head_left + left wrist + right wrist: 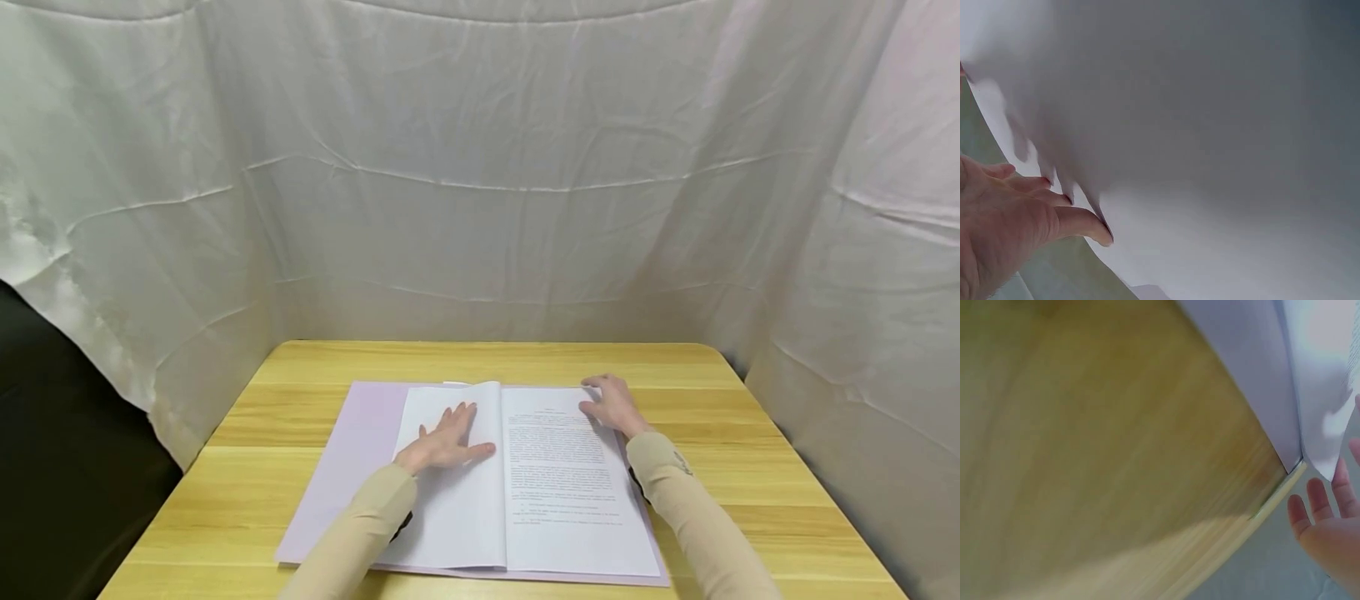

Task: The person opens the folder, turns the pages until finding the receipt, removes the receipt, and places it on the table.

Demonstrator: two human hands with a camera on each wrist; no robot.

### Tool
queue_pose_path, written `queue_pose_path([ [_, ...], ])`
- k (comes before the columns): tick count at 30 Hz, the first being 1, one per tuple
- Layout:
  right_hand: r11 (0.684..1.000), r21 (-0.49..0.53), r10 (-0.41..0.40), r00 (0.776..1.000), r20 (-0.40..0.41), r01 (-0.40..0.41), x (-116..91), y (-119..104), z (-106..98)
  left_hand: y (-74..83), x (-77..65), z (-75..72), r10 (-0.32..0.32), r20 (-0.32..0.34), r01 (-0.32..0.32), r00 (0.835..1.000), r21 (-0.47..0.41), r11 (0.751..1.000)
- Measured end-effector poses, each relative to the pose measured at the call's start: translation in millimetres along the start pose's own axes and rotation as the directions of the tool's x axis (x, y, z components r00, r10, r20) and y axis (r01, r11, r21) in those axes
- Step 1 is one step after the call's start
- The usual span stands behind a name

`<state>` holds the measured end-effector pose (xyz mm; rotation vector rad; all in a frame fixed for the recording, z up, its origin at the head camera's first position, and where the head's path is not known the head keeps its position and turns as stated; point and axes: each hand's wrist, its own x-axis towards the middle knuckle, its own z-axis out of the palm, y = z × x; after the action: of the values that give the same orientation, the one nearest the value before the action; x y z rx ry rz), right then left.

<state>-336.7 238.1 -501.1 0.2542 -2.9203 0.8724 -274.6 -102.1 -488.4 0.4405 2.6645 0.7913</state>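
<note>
A stack of white paper sheets lies open on a lilac folder (367, 467). The blank left-hand page (457, 517) bulges slightly near the fold. Printed text covers much of the right-hand page (577, 500). My left hand (442, 442) rests on the left-hand page with fingers spread, its fingertips touching the paper in the left wrist view. At the top right corner of the printed page, my right hand (613, 404) has thumb and fingers about the paper. In the right wrist view that page's corner (1322, 437) curls up off the folder against the right hand's fingers (1342, 487).
Beneath the folder is a light wooden table (300, 425), whose far edge lies just beyond the papers. A pale grey curtain (487, 208) surrounds it at the back and sides. Something black (60, 450) stands at the left.
</note>
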Motion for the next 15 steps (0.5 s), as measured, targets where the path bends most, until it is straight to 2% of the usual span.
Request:
queue_pose_path([
  [7, 0.998, 0.030, 0.060, 0.997, -0.049, -0.059, 0.3, -0.7, -2.7, 2.8, 0.2, 2.6, -0.025, 0.036, 0.023, 0.999, 0.066, 0.998],
  [15, 0.989, 0.084, 0.131, 0.988, -0.083, -0.124, 0.4, -3.7, -7.0, 4.2, 0.4, 4.8, -0.026, 0.043, 0.021, 0.999, 0.117, 0.993],
])
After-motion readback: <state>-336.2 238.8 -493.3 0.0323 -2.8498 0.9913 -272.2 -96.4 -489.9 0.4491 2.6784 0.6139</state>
